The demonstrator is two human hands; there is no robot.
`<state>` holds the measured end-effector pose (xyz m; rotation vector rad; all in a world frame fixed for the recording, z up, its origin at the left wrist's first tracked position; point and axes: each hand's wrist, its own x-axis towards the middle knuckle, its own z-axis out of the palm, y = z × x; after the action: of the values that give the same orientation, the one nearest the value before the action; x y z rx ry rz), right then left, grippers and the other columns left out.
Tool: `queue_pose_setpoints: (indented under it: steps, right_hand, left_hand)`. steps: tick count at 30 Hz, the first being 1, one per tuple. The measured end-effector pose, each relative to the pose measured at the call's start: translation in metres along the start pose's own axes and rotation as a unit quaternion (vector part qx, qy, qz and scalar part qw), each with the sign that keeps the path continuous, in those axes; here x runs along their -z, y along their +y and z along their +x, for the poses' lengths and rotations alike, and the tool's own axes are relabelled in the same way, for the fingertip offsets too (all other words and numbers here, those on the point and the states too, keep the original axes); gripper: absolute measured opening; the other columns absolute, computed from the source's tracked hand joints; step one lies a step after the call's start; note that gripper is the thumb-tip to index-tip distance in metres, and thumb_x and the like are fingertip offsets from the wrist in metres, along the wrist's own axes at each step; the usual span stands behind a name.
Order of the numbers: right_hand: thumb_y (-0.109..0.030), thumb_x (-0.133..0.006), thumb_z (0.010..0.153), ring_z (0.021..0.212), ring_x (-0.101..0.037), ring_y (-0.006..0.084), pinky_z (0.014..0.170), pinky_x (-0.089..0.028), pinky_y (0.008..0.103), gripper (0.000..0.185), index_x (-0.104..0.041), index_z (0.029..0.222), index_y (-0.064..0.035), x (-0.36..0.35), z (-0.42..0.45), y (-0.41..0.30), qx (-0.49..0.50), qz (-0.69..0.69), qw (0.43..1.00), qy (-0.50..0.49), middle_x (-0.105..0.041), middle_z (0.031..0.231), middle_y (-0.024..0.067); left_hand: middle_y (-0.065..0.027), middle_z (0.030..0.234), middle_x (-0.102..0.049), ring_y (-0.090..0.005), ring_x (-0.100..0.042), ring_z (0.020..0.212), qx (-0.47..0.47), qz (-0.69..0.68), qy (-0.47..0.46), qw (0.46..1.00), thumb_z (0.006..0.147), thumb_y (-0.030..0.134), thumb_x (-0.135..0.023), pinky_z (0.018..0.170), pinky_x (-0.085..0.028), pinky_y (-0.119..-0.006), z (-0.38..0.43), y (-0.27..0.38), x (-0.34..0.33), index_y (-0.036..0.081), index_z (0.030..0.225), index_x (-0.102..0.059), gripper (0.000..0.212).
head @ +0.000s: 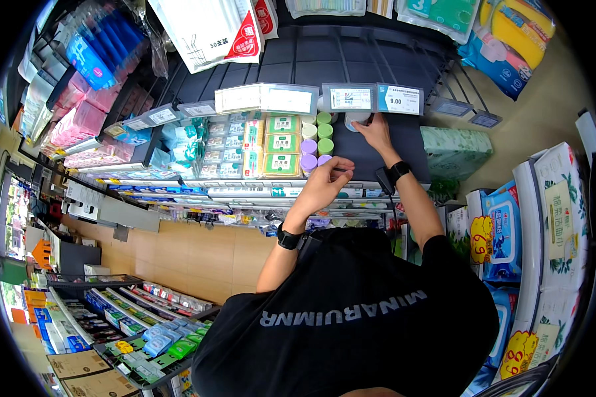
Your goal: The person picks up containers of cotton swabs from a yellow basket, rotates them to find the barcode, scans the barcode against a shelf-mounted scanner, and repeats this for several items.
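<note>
My right hand (376, 133) reaches under the price tags at the back of a dark shelf (361, 164), its fingers on a whitish round container (356, 120) that the tags partly cover. My left hand (328, 182) is over the shelf's front edge, fingers curled, with nothing seen in it; part of its palm side is hidden. Just behind it are round containers with purple lids (308, 147) and, to their right, green lids (325, 131). White-lidded ones (309, 131) stand behind the purple ones. Left of these lie green and yellow packs (283, 144).
A row of price tags (350, 98) hangs from metal hooks above the shelf. Hanging white packs (213, 34) are at the top. A green patterned box (454, 151) stands right of the shelf; wet-wipe packs (501, 233) are further right. Tiled floor (179, 253) lies at the left.
</note>
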<state>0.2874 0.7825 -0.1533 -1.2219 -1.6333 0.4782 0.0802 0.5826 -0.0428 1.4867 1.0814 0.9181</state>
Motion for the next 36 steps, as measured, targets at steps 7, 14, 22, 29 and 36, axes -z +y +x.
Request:
queue_pose_setpoints:
  steps: [7,14,22,29,36]
  right_hand:
    - [-0.031,-0.083,0.082,0.115,-0.064,0.0389,0.100,-0.049,0.0450,0.054,-0.066,0.122,-0.0006,-0.018,0.029,0.029,0.003,-0.045,0.996,-0.080,-0.070,0.119,0.0206]
    - [-0.030,-0.077,0.088,0.120,-0.063,0.0367,0.104,-0.047,0.0427,0.052,-0.065,0.131,-0.0042,-0.028,0.031,0.032,0.014,-0.103,0.990,-0.098,-0.069,0.128,0.0172]
    - [-0.029,-0.076,0.088,0.126,-0.060,0.0355,0.107,-0.046,0.0440,0.054,-0.062,0.134,-0.0048,-0.031,0.035,0.036,-0.005,-0.113,0.988,-0.101,-0.066,0.133,0.0170]
    - [-0.028,-0.077,0.087,0.127,-0.058,0.0365,0.107,-0.045,0.0454,0.054,-0.062,0.133,-0.0046,-0.035,0.034,0.027,-0.012,-0.106,0.991,-0.084,-0.065,0.132,0.0174]
    - [-0.029,-0.078,0.086,0.126,-0.059,0.0373,0.107,-0.045,0.0455,0.056,-0.062,0.133,-0.0040,-0.034,0.037,0.035,0.002,-0.130,0.987,-0.092,-0.065,0.132,0.0182]
  left_hand:
    - [-0.0070,0.116,-0.070,-0.0124,-0.067,0.102,0.006,-0.033,0.017,0.999,0.102,0.008,-0.061,0.089,-0.052,-0.026,0.002,-0.011,0.010,-0.001,0.124,-0.063,0.024]
    - [-0.0084,0.109,-0.071,-0.0151,-0.068,0.095,-0.019,-0.034,0.051,0.998,0.100,0.011,-0.064,0.085,-0.054,-0.030,-0.001,-0.019,0.017,-0.001,0.120,-0.065,0.023]
    - [-0.0109,0.112,-0.071,-0.0164,-0.067,0.104,-0.024,-0.067,0.050,0.996,0.101,0.010,-0.063,0.089,-0.053,-0.029,-0.001,-0.022,0.021,-0.003,0.127,-0.059,0.029]
    - [-0.0107,0.112,-0.070,-0.0151,-0.066,0.102,-0.006,-0.060,0.055,0.997,0.102,0.009,-0.063,0.089,-0.052,-0.028,-0.005,-0.019,0.022,-0.002,0.129,-0.056,0.031]
    - [-0.0106,0.113,-0.070,-0.0130,-0.065,0.102,-0.005,-0.063,0.044,0.997,0.102,0.008,-0.062,0.088,-0.052,-0.027,-0.008,-0.017,0.024,-0.003,0.129,-0.055,0.030]
